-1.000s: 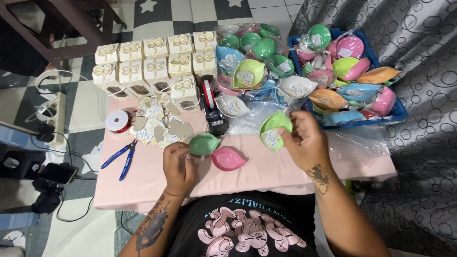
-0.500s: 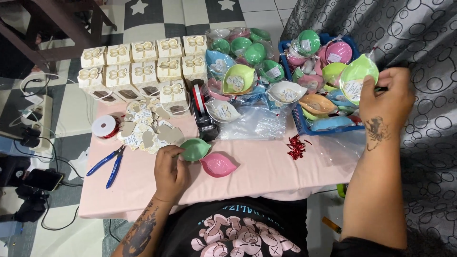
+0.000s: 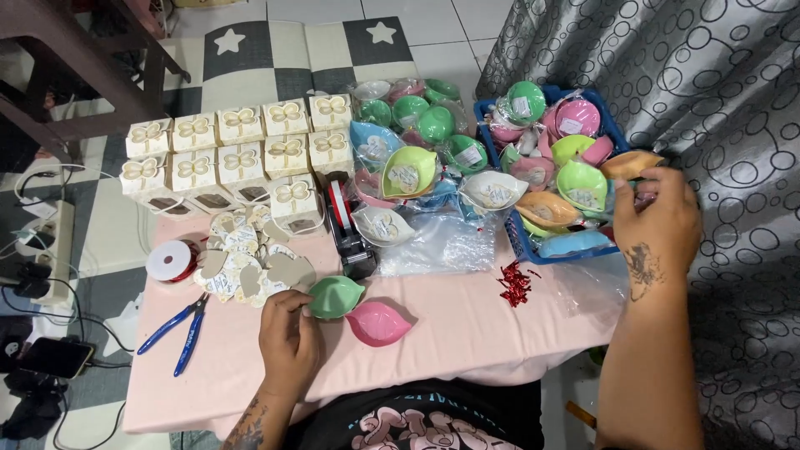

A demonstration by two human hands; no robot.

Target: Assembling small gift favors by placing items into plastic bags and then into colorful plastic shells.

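Observation:
My left hand (image 3: 287, 333) rests on the pink table, its fingers touching the edge of a small green leaf-shaped dish (image 3: 335, 297). A pink leaf-shaped dish (image 3: 379, 322) lies just right of it. My right hand (image 3: 654, 225) reaches over the right end of a blue basket (image 3: 521, 242) and holds an orange leaf-shaped dish (image 3: 629, 164) by its edge. A wrapped light green dish (image 3: 582, 185) lies in the basket just left of that hand, among several other wrapped dishes.
Cream gift boxes (image 3: 229, 154) stand at the back left, paper tags (image 3: 246, 262) piled before them. A tape dispenser (image 3: 350, 237), a red ribbon spool (image 3: 171, 260), blue pliers (image 3: 179, 327), red twist ties (image 3: 515, 283) and clear bags (image 3: 446, 246) lie about. A grey curtain (image 3: 717, 100) hangs on the right.
My right hand carried the light green wrapped dish from the table's middle to the basket, let it go there, and now grips an orange dish. My left hand stayed put.

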